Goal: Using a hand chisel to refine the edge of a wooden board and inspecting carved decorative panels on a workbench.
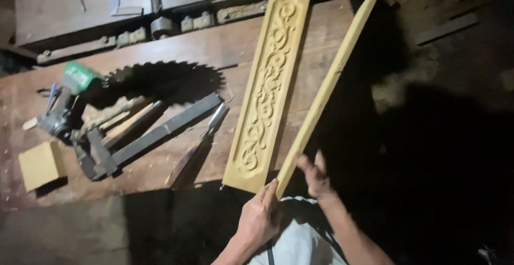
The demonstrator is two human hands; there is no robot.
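Fingers of both hands, left hand (261, 217) and right hand (315, 175), clamp the wooden strip's (329, 80) near end beside the carved panel (267, 83).

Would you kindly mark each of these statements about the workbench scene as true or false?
1. Both hands hold the near end of the long wooden strip. True: the left hand and right hand meet there.
2. The carved panel stands upright against a wall. False: it lies flat on the workbench.
3. A circular saw blade lies to the left of the carved panel. True.
4. The small yellow block sits on top of the carved panel. False: it rests apart, near the bench's left edge.
5. The strip is painted blue. False: it is pale yellowish wood.
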